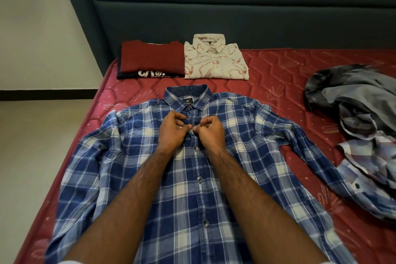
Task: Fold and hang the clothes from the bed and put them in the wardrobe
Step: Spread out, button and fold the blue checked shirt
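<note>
The blue plaid shirt (214, 178) under my hands is woven cloth, matt and lightly crinkled, with small dark glossy buttons (199, 179) that look like plastic. My left hand (172, 132) and right hand (209, 133) pinch that soft fabric at the placket. The red mattress (278, 75) has a quilted cloth cover with a faint sheen. The maroon folded top (150, 58) looks like a matt knit. The cream patterned shirt (215, 62) is smooth cloth. The headboard (214, 6) is matt upholstery.
</note>
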`<state>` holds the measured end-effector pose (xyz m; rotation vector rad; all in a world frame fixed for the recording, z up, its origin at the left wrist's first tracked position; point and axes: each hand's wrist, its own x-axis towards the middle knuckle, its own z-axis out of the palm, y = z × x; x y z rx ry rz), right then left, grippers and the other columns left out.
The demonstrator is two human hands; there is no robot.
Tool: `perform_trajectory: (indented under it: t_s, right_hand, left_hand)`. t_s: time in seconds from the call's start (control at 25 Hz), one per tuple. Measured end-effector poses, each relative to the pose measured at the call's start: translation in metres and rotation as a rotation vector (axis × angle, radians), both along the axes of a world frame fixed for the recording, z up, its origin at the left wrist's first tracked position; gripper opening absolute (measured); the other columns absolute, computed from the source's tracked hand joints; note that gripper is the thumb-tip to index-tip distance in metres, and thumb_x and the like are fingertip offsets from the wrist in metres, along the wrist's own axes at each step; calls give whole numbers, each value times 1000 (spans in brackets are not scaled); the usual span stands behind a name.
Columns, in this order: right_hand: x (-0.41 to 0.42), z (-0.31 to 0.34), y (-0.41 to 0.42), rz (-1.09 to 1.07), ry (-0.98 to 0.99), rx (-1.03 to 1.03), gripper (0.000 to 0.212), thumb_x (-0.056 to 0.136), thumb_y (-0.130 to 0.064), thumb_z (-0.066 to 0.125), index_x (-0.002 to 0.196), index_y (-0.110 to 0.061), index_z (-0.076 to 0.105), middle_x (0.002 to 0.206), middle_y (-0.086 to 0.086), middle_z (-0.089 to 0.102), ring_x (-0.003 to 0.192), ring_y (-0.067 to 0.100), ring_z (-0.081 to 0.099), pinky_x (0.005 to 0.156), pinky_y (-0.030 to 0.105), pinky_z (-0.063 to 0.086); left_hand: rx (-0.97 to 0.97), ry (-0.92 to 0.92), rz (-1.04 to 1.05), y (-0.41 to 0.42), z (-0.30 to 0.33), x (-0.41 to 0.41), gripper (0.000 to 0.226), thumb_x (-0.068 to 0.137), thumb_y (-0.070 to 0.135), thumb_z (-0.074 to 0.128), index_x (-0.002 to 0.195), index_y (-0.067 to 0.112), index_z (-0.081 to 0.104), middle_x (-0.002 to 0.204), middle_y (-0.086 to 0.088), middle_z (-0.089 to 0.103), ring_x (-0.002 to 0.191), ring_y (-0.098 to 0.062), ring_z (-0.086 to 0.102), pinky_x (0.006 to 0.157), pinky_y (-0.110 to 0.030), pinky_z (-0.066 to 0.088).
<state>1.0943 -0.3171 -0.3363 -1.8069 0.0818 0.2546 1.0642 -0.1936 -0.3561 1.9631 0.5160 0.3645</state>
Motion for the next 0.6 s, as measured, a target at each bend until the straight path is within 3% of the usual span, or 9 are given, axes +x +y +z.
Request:
perform_trajectory:
  t_s: [0.12, 0.2, 0.32, 0.44, 0.52, 0.6]
  right_hand:
    - [0, -2, -1, 47, -45, -71, 14, 90, -10, 70, 100, -17, 62, 85, -2, 66, 69, 11, 63, 59, 29, 52]
    - [4, 1, -1, 113, -125, -210, 3, 95, -16, 64, 93, -17, 64, 85, -1, 69, 76, 15, 67, 68, 38, 59]
    - [24, 17, -1, 170, -297, -406, 10, 97, -18, 61, 88, -18, 63, 86, -3, 68, 78, 14, 66, 75, 40, 60]
    - [51, 30, 7, 213, -414, -387, 4, 93, -12, 63, 91, -15, 66, 89, -2, 69, 81, 14, 65, 78, 39, 59]
    - [60, 28, 16, 294, -370, -498, 13, 87, -30, 72, 87, -19, 65, 83, -4, 69, 78, 15, 66, 75, 39, 58]
    - [65, 19, 23, 279, -362, -648, 24, 77, -45, 74, 84, -24, 65, 80, -5, 69, 76, 17, 66, 72, 36, 57]
  left_hand:
    - [16, 1, 4, 0, 1, -2, 32, 83, 18, 83, 105, 19, 59, 92, -1, 64, 77, -11, 61, 59, -14, 44]
    - [43, 24, -2, -2, 3, -2, 35, 83, 19, 83, 107, 18, 58, 91, -1, 62, 74, -11, 60, 53, -12, 44]
    - [21, 102, -93, 4, 17, 4, 45, 83, 18, 82, 115, 15, 51, 87, -3, 60, 70, -11, 61, 50, -14, 45]
    - [202, 90, -167, 23, 28, 23, 38, 91, 12, 71, 123, 16, 50, 108, -5, 61, 88, -13, 63, 69, -24, 51]
    - [368, 62, -150, 31, 27, 38, 24, 96, 10, 59, 118, 19, 56, 117, 0, 59, 94, -9, 61, 82, -33, 55]
    - [434, 62, -113, 35, 17, 50, 12, 96, 15, 60, 103, 26, 61, 108, 4, 62, 88, -7, 62, 84, -39, 57]
